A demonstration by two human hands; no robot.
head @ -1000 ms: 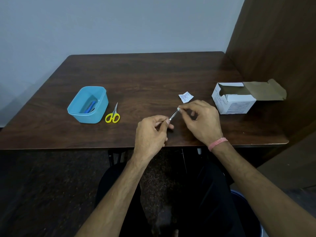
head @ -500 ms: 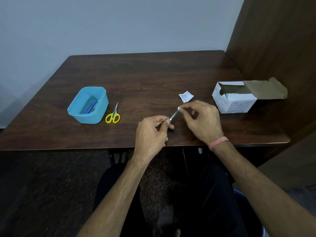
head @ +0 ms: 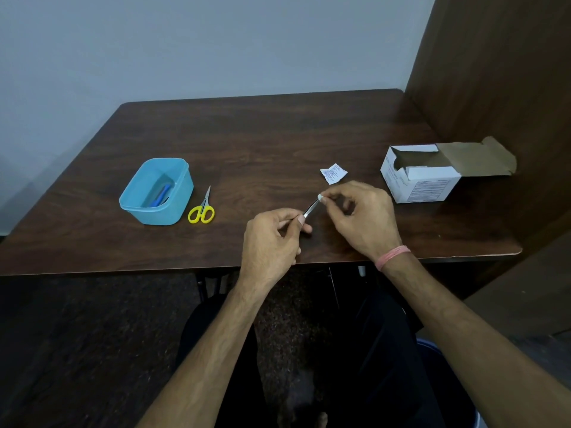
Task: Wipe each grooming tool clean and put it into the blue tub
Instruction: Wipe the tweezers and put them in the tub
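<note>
Tweezers (head: 310,207) slant up-right between left hand (head: 272,242) and right hand (head: 358,216).

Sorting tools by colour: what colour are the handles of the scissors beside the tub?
Yellow handles on the scissors, seen clearly in the head view.

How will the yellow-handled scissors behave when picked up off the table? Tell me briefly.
The yellow-handled scissors look small and thin, so probably light and stiff. They lie flat and closed beside the blue tub, so rolling seems unlikely. The slim metal blades may be slippery; the finger loops likely give the safer grip.
</note>
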